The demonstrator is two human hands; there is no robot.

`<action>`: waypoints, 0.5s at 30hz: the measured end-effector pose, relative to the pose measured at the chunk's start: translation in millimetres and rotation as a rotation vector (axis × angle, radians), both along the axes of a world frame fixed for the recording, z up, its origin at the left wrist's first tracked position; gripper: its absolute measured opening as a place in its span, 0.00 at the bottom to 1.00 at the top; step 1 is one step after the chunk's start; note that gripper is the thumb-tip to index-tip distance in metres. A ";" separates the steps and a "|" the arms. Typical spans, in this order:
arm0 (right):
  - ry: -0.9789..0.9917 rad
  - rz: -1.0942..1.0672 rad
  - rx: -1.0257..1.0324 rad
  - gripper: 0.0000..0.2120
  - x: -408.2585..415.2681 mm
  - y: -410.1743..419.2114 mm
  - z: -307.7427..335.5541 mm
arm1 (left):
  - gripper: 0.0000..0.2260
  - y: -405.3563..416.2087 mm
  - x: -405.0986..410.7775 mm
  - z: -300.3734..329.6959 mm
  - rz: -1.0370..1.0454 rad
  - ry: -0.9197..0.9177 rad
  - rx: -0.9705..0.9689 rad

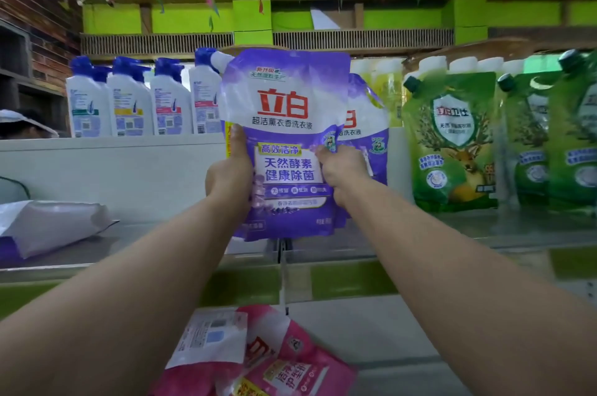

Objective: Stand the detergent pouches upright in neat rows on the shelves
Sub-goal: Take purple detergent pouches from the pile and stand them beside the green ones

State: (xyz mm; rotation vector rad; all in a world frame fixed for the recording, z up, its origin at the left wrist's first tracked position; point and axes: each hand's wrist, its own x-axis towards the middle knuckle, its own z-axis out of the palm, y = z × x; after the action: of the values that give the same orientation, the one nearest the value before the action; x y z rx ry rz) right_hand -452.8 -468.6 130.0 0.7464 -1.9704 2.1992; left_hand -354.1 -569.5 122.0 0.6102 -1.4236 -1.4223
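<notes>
Both arms reach forward — left hand (230,174) and right hand (342,169) gripping, thumbs up.

Brick wall (38,27) at left, green-panelled back wall (193,18), bunting (210,0) overhead

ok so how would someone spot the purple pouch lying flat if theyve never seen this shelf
Start at the middle shelf, where green pouches stand at the right, and follow it to its far left end. The purple pouch there lies on its side, pale back showing, the only one on that shelf not upright.
</notes>
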 end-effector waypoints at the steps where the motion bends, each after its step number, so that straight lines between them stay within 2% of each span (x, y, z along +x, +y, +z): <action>1: 0.004 -0.034 -0.005 0.12 -6.1 7.4 0.6 | 0.30 6.4 -9.2 1.0 -0.026 0.008 0.019; 5: 0.010 -0.122 -0.055 0.11 -32.8 35.4 2.1 | 0.32 34.8 -44.3 6.1 -0.079 0.014 0.046; 10: 0.004 -0.135 -0.117 0.12 -59.9 62.9 8.8 | 0.37 57.6 -80.6 11.9 -0.108 0.022 0.082; 15: -0.054 -0.084 -0.062 0.11 -75.1 67.0 5.0 | 0.32 61.3 -92.1 3.0 -0.143 0.047 0.138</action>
State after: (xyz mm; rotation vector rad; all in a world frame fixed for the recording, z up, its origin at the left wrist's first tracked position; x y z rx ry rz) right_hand -527.9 -401.6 135.0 0.5917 -1.9100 2.2426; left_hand -446.2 -508.2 125.0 0.5670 -1.3629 -1.6475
